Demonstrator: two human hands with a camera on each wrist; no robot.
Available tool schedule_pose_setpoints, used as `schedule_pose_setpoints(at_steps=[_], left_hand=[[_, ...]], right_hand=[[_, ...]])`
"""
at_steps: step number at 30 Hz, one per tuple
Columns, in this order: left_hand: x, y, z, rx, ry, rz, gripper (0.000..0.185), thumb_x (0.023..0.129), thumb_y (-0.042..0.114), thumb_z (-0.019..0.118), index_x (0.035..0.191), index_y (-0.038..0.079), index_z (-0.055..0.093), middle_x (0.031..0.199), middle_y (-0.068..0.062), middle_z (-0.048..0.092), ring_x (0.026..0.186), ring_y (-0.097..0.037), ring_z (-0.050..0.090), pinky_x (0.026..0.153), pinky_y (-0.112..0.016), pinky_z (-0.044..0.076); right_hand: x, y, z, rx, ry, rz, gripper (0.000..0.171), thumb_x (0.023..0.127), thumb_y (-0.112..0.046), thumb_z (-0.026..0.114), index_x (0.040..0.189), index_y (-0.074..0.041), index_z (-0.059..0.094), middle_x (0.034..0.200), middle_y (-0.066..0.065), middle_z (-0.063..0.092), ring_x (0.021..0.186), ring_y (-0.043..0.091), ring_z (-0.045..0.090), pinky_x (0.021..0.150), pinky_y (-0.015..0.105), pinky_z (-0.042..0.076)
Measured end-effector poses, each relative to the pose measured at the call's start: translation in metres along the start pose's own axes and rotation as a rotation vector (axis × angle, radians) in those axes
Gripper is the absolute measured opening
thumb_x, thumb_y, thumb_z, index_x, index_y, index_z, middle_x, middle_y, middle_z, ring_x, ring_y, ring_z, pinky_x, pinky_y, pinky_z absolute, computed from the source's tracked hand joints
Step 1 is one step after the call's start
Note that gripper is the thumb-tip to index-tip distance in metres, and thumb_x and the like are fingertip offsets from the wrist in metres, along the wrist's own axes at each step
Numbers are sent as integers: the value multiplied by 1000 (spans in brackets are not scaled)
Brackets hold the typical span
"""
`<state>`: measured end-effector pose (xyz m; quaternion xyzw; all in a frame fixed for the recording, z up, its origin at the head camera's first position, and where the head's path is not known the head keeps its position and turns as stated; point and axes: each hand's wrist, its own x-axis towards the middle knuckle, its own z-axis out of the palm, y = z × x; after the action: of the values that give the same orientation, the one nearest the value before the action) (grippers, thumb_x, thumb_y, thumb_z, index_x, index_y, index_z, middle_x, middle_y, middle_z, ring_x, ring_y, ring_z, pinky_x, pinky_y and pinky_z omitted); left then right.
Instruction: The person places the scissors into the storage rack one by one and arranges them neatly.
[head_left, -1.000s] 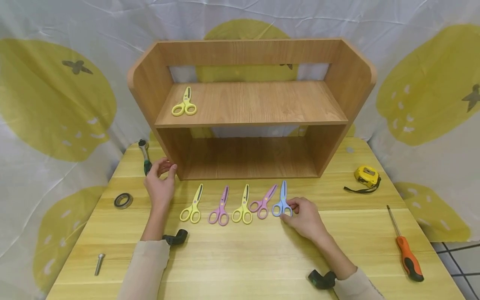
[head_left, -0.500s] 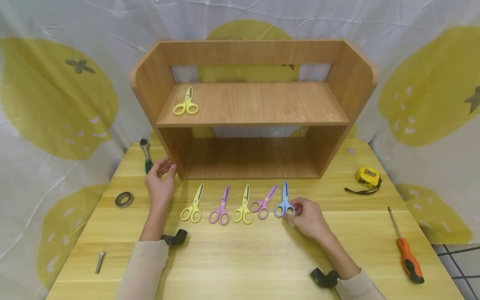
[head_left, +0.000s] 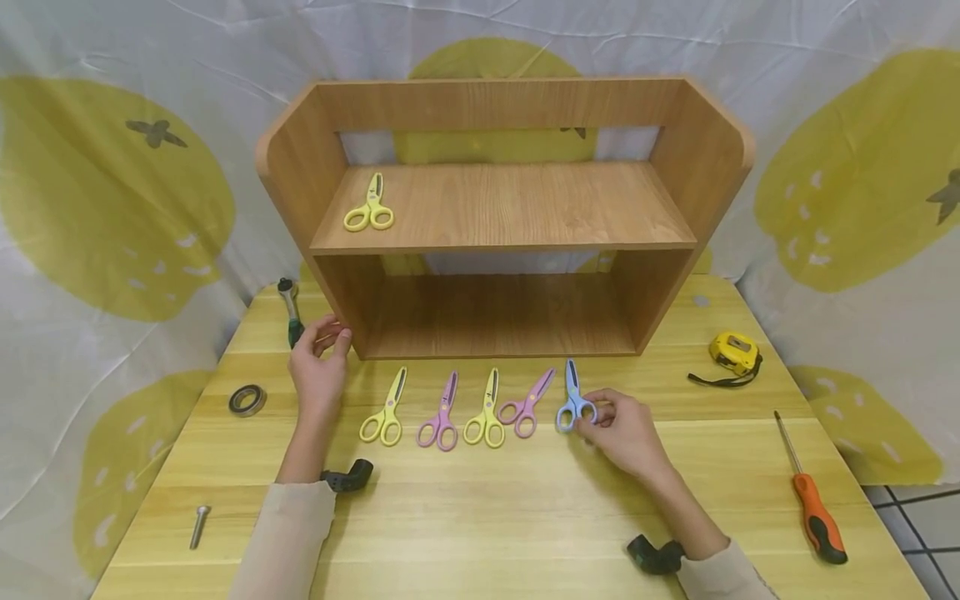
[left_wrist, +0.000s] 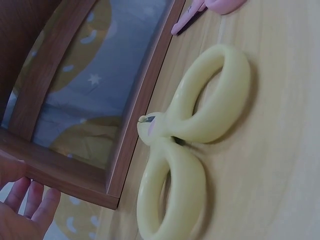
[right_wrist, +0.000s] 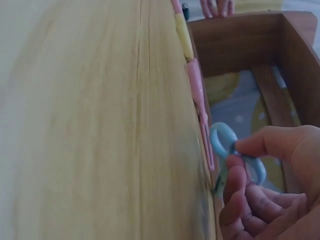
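Note:
Between thumb and fingers my right hand (head_left: 626,433) pinches a handle loop of the blue scissors (head_left: 574,408), whose blades point at the shelf. The right wrist view shows the light-blue loops (right_wrist: 223,139) tilted up at the thumb tip. My left hand (head_left: 321,367) rests its fingertips against the left side panel of the wooden shelf (head_left: 510,204). Left of the blue scissors lie pink scissors (head_left: 527,404), yellow scissors (head_left: 487,408), more pink scissors (head_left: 442,411) and more yellow scissors (head_left: 387,408). Another yellow pair of scissors (head_left: 372,204) lies on the upper shelf board, at its left end.
Near my left arm are a ratchet wrench (head_left: 290,308), a ring bearing (head_left: 247,400) and a bolt (head_left: 199,527). To the right lie a yellow tape measure (head_left: 734,353) with a black strap and an orange-handled screwdriver (head_left: 810,504). A patterned curtain (head_left: 847,333) hangs behind the table.
The blue scissors have moved slightly right with my right hand, away from the pink pair beside them. My left hand keeps its place at the shelf's side.

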<state>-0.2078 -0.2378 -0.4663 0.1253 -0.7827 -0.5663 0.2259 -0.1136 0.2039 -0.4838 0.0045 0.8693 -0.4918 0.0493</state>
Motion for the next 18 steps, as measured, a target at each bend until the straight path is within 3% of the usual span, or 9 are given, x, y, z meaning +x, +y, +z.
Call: schedule_pose_setpoints(at_steps=[7,18], left_hand=[[0,1,0,-12,-6,-14,29,99,16,69,128,16,68,115,-1,68,106,-10,66,80,-14,52],[0,2,-1,-16,-15,-19,31,99,17,70,130,16,68,116,-2,67,107,-11,66,79,-14,52]], right_hand=[[-5,-13,-5,27,39,-84,43,86,-11,82,126,-1,68,82,5,76,72,13,68,65,24,57],[-16,-57,-15,158,-12,-252,40,88,-15,83,124,-8,69,81,0,75,70,13,60,64,26,52]])
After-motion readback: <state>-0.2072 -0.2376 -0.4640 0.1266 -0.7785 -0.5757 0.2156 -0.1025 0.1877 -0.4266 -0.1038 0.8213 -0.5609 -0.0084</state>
